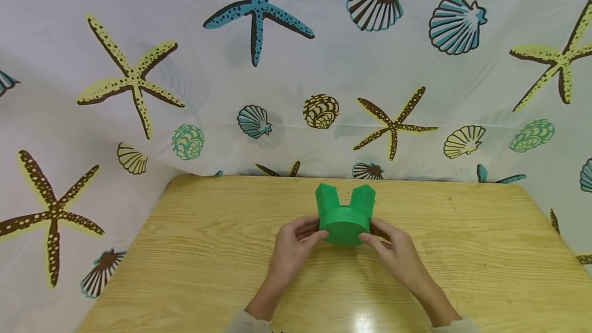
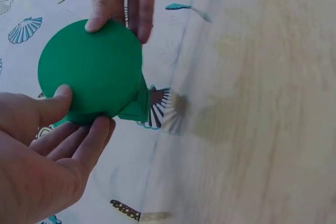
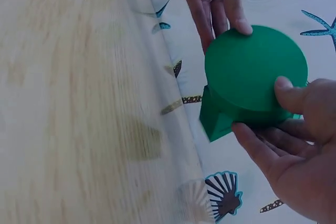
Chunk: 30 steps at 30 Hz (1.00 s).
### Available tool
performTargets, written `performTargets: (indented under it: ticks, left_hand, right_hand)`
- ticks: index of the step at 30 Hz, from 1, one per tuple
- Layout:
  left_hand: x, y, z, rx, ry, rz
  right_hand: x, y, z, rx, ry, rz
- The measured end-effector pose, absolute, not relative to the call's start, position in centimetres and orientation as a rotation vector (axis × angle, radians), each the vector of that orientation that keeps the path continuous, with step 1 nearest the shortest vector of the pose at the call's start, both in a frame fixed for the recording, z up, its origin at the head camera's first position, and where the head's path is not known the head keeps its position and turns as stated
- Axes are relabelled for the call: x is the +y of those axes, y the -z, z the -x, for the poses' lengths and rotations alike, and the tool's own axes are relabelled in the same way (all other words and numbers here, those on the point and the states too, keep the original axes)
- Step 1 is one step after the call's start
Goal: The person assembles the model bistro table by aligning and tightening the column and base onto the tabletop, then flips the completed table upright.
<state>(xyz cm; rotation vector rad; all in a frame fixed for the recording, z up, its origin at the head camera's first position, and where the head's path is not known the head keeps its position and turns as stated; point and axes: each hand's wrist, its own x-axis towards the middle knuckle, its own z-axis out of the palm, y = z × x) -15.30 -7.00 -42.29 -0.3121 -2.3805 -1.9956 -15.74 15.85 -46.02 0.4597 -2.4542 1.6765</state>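
A green object [image 1: 344,225] with a flat round face and two blocky prongs is held between both hands, its round face toward the head camera and its prongs pointing away. My left hand [image 1: 292,248] grips its left side, thumb on the round face [image 2: 89,66] and fingers curled behind the edge. On the opposite side my right hand [image 1: 399,253] holds it the same way, thumb over the rim of the face and fingers underneath. One prong [image 3: 212,116] shows below the disc in the right wrist view; the hands cover part of the side wall.
Beneath the hands lies a light wooden table [image 1: 222,230]. Behind it and along both sides hangs a white cloth [image 1: 296,76] printed with starfish and shells, meeting the table's back edge. Light-coloured sleeves [image 1: 250,322] cover the forearms.
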Motion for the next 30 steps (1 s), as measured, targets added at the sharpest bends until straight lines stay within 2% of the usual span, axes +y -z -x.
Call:
performTargets:
  ticks: [7, 16, 22, 30]
  left_hand:
    - [-6.4, 42.7, 15.3, -2.233, 1.995, 0.268]
    - [-6.2, 45.6, 16.4, -2.153, 1.957, 0.343]
    - [-6.3, 44.6, 16.1, -2.179, 1.934, 0.371]
    - [-6.7, 42.7, 15.2, -2.255, 1.989, 0.399]
  right_hand:
    - [15.3, 45.9, 15.7, -2.3, -1.712, -0.338]
    - [14.9, 43.4, 14.5, -2.238, -1.659, -0.514]
    - [15.3, 41.9, 14.1, -2.26, -1.758, -0.548]
    - [15.5, 42.8, 14.6, -2.288, -1.885, -0.6]
